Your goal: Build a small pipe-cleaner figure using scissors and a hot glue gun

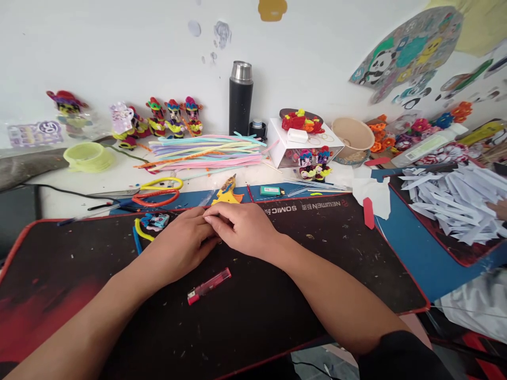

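My left hand (184, 237) and my right hand (243, 227) meet above the upper middle of the black mat (317, 279). The right fingertips press against the left fingers; both hands have bent, closed fingers. Whatever lies between them, if anything, is too small or hidden to name. A yellow figure (227, 195) is just beyond the fingers. Nearer me on the mat lies a red transparent lighter (209, 286). Left of my left hand are a small blue figure piece (156, 221) and blue and yellow fuzzy stems (141, 232).
Behind the mat are scissors (158, 198), pastel fuzzy stems (206, 150), a black flask (241, 100), a white box (277, 142) and a green lighter (271, 190). White paper strips (455, 203) are heaped at right, where another person's hand (499, 209) shows.
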A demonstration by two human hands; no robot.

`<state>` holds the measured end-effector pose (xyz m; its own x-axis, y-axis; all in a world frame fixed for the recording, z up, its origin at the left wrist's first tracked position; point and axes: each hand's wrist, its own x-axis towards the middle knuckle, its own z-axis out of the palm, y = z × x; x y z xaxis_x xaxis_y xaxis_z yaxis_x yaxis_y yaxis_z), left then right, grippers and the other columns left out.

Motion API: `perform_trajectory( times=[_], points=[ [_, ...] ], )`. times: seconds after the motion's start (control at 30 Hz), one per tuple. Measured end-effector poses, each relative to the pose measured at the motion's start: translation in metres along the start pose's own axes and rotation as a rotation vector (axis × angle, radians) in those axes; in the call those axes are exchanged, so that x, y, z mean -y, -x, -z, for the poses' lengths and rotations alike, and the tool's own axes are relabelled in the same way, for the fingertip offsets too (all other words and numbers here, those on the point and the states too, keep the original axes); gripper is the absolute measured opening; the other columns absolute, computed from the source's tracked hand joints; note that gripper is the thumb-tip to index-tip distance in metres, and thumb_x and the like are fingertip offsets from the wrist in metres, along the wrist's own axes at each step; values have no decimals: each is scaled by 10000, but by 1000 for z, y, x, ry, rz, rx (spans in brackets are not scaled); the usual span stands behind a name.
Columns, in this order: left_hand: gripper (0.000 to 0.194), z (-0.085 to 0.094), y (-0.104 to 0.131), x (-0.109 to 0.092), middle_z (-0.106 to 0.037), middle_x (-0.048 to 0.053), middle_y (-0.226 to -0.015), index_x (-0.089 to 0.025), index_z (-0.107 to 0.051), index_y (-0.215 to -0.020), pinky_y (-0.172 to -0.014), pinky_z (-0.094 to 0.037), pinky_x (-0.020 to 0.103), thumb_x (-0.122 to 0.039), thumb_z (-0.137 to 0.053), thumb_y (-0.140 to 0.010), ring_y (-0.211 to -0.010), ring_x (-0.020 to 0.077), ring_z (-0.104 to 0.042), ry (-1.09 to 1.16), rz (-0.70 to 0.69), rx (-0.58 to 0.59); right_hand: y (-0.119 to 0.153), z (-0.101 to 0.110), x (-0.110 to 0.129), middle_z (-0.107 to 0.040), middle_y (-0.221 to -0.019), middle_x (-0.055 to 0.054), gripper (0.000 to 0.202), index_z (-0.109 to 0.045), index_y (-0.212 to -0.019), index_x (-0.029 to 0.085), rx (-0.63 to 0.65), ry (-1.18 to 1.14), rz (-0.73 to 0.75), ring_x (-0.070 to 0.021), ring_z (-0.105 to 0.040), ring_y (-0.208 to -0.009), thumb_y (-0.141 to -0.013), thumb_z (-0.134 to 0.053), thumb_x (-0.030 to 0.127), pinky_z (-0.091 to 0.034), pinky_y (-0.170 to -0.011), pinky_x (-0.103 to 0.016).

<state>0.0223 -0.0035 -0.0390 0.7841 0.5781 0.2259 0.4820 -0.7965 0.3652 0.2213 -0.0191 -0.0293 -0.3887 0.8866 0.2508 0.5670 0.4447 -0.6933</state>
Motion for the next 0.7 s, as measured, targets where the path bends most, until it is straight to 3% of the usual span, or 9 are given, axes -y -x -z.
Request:
perform_trajectory(
  times=[0.2, 0.53, 0.7],
  points=[
    [246, 13, 1, 4, -756, 79, -975, -190, -753, -956, -764, -488, 412, -193, -522, -1039, -852, 265, -592, 7, -11, 10, 1, 0, 0, -836, -1047, -14, 149, -747, -1078, 241, -12, 17, 19, -174, -770, -912, -1079, -604, 285, -492, -765, -273],
    [193, 3, 4, 3, -777, 71, -1102, -227, -777, -1040, -990, -499, 463, -159, -598, -1013, -1087, 296, -634, 51, -31, 56, 1, -2, -1, -841, -1044, -8, 162, -747, -1077, 246, -32, 41, 35, -171, -778, -911, -1085, -592, 291, -497, -766, -265],
    [191, 0, 3, 3, -776, 101, -1095, -203, -782, -994, -955, -538, 464, -176, -593, -1002, -1100, 316, -647, 50, -3, 57, 1, -2, -1, -841, -1061, -7, 159, -744, -1078, 246, -27, 56, 44, -177, -781, -929, -1087, -591, 290, -499, -774, -272]
  ],
)
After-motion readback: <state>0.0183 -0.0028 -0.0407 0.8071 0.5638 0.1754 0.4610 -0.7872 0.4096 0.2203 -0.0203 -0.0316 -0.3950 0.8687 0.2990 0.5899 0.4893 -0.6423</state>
